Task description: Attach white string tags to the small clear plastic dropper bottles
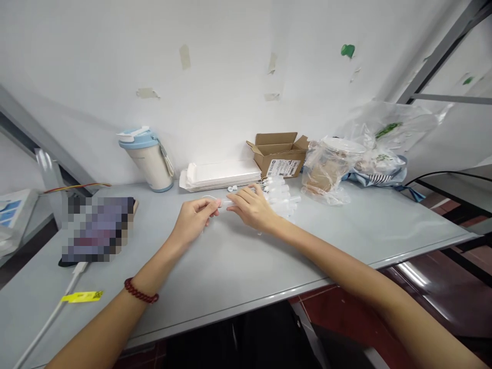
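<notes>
Head view shows the bare left hand and right hand pinching a slim, translucent plastic tube from opposite ends over the grey counter, a two-sided hold that seems meant to steady so small a piece. Just past the right hand lies a loose pile of whitish translucent plastic pieces, probably for easy reach; behind, flat white cartons and an open brown cardboard box sit near the white wall, apparently out of the forearms' way.
</notes>
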Motion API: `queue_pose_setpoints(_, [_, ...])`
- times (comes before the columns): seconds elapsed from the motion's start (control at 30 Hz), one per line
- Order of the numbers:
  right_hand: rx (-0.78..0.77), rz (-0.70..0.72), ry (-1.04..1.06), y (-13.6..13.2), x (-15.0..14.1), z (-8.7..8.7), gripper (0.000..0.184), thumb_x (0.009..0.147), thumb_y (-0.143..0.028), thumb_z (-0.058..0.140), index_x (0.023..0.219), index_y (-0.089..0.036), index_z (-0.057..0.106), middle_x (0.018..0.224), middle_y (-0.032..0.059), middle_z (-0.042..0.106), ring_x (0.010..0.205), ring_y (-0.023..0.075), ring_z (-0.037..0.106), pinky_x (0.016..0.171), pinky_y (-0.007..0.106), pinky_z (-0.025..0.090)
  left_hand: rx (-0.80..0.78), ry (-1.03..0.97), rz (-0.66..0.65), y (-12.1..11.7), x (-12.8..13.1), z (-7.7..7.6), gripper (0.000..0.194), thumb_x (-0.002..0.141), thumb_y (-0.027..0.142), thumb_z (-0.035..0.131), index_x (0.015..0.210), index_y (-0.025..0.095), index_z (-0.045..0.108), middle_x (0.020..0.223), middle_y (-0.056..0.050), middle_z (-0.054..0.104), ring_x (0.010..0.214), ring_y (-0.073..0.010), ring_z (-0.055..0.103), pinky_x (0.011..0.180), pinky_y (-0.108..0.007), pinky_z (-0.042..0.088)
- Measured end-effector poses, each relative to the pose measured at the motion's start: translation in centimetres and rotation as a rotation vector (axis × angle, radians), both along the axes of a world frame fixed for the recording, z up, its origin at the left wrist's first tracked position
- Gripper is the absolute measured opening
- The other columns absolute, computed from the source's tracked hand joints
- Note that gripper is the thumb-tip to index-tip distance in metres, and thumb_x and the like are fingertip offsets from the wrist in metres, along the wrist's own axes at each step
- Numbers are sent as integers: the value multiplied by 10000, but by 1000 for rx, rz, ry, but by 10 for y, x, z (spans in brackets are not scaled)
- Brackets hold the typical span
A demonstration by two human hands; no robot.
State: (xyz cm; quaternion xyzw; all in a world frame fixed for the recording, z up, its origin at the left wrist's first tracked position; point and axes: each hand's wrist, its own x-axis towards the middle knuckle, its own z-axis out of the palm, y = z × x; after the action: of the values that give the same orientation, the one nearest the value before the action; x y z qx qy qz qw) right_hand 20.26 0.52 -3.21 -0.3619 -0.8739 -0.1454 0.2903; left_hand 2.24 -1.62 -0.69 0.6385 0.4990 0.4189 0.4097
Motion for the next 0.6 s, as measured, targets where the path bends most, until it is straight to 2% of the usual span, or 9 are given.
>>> queue_pose_setpoints(0.13, [-134,94,158,-6,7,-2,313,949,-357,379,969,-146,609,764,85,643,727,190,533,726,337,386,27,56,-34,-4,3,1,347,769,466,575,588,172,603,559,6,546,487,-106,443,482,-242,374])
queue_pose_setpoints(0.3, [-532,185,425,-19,8,14,285,932,-350,428,926,-180,656,809,30,668,724,148,575,666,260,429,140,102,-19,-9,6,5,283,764,442,589,661,186,648,642,-13,623,549,-130,514,520,-241,419])
queue_pose_setpoints(0.37, [-597,191,441,-18,10,17,270,928,-336,435,930,-191,664,851,19,679,752,148,593,674,255,438,167,111,-19,-9,7,5,275,769,436,586,683,185,658,674,-15,643,571,-131,535,540,-237,432])
queue_pose_setpoints(0.4, [-570,182,427,-15,14,17,261,922,-334,446,945,-192,664,854,24,680,766,157,596,687,263,441,165,119,-21,-9,7,4,282,775,441,576,704,183,664,699,-19,655,573,-130,539,538,-236,432])
queue_pose_setpoints(0.47, [-421,108,370,-5,25,16,247,905,-327,476,985,-182,658,854,54,677,801,188,592,728,296,440,143,147,-12,-6,6,0,317,796,461,539,768,178,678,751,-28,676,558,-127,533,522,-239,423])
queue_pose_setpoints(0.53, [-235,-56,285,9,42,13,252,899,-296,473,1019,-163,651,859,96,667,827,228,578,758,340,423,132,192,29,-1,3,-4,344,808,468,509,827,172,683,781,-37,689,543,-127,524,503,-242,409])
queue_pose_setpoints(0.6, [-187,-248,220,22,61,10,276,905,-238,434,1063,-143,639,914,130,665,876,255,572,776,363,412,141,234,89,5,-3,-6,340,800,454,511,828,164,684,780,-43,696,542,-132,527,497,-243,399])
